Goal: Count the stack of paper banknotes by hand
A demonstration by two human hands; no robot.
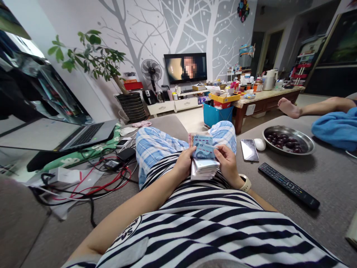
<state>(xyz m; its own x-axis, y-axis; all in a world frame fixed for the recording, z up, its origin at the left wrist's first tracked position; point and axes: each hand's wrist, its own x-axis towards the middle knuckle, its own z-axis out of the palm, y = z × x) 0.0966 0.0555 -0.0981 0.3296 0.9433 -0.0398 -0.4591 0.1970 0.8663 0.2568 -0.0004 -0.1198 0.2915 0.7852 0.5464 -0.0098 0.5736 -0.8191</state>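
A thick stack of paper notes (205, 167), looking like banknotes, is held over my lap. The upper notes are blue with printed marks, and a pinkish edge shows behind them at the left. My left hand (184, 162) grips the stack along its left side, thumb on the front. At the right edge, my right hand (227, 160) is closed with thumb and finger pinching a blue note (206, 151). The lower part of the stack fans out in pale layers. How the fingers lie behind the stack is hidden.
On the sofa to my right lie a phone (249, 150), a white mouse (260, 144), a remote control (288, 185) and a metal bowl (309, 145) of dark round fruit. Tangled cables (111, 182) and a laptop (83, 136) are at my left. Another person's foot (290, 108) rests beyond the bowl.
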